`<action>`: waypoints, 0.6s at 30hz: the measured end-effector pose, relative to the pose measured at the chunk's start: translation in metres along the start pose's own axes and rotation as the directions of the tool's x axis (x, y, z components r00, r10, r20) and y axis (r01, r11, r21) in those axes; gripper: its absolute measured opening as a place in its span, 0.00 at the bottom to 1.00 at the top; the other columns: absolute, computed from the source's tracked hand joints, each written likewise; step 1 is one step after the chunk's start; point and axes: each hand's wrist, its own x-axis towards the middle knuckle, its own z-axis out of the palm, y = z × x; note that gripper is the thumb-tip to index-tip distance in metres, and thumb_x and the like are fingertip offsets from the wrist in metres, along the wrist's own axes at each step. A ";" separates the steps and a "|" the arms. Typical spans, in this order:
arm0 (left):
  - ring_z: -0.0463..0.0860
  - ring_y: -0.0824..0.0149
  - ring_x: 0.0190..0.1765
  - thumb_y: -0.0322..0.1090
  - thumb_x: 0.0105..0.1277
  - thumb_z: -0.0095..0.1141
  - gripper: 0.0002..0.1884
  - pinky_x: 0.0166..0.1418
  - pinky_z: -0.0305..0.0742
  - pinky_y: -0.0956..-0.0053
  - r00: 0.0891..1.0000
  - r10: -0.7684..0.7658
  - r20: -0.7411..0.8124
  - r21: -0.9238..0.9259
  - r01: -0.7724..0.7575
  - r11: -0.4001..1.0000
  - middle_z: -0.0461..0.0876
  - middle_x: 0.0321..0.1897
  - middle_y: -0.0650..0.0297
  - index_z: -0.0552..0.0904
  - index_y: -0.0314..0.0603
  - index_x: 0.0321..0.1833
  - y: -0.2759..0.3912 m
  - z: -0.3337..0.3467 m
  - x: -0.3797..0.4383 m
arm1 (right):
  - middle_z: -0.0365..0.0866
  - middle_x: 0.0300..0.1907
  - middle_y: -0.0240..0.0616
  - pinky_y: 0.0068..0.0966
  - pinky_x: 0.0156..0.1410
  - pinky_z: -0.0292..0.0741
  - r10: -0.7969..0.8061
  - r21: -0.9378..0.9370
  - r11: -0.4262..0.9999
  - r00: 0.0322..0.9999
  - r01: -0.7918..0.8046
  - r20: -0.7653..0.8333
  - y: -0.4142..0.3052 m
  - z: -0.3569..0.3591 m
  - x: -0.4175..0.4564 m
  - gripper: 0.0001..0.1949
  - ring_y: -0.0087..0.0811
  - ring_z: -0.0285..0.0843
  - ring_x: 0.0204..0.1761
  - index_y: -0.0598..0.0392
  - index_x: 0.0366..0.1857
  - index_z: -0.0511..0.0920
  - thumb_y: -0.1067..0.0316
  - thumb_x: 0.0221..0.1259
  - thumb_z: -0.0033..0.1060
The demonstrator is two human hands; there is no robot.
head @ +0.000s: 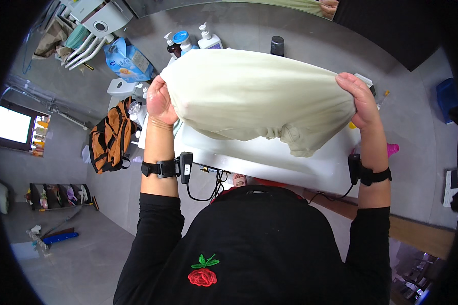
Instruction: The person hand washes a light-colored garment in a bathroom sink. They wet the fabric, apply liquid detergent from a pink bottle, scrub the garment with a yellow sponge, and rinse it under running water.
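Observation:
A pale green cloth [248,91], perhaps a garment, is stretched between my two hands above a white sink basin [229,148]. My left hand [161,101] grips its left end, palm turned up and fingers partly hidden by the fabric. At the right end, my right hand [360,99] pinches the cloth with the thumb on top; its other fingers lie behind. The lower edge hangs bunched and crumpled right of the middle. Much of the basin is hidden behind the cloth.
Pump bottles [210,38] and a black-capped container [277,45] stand behind the cloth. A blue printed pack [128,61] and an orange-black backpack [112,133] are at the left. Near my right forearm shows a pink cap [392,149]. Cables [204,198] hang below my wrist-strapped devices.

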 end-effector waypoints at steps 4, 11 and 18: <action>0.75 0.50 0.61 0.39 0.70 0.31 0.26 0.68 0.66 0.58 0.998 0.064 -0.028 0.022 -0.064 0.998 0.75 0.58 0.45 0.71 0.23 0.60 0.010 0.003 -0.005 | 0.78 0.35 0.27 0.16 0.46 0.71 -0.023 -0.011 1.000 1.000 0.023 -0.003 -0.004 -0.002 0.000 0.06 0.17 0.74 0.37 0.54 0.36 0.76 0.64 0.64 0.57; 0.76 0.53 0.60 0.31 0.70 0.38 0.21 0.67 0.69 0.59 0.979 0.178 -0.102 0.197 -0.156 0.968 0.75 0.59 0.48 0.69 0.26 0.62 0.021 0.002 -0.016 | 0.78 0.34 0.26 0.15 0.45 0.70 -0.091 -0.045 0.995 0.994 0.093 0.055 -0.004 -0.012 0.002 0.05 0.15 0.73 0.36 0.53 0.36 0.76 0.65 0.65 0.56; 0.76 0.56 0.61 0.32 0.71 0.40 0.21 0.66 0.69 0.59 0.961 0.271 -0.060 0.402 -0.225 0.888 0.75 0.59 0.51 0.68 0.32 0.64 0.028 0.018 -0.013 | 0.78 0.33 0.25 0.13 0.44 0.69 -0.229 -0.177 0.959 0.973 0.223 -0.017 0.001 -0.014 0.003 0.05 0.13 0.72 0.36 0.54 0.36 0.77 0.66 0.66 0.56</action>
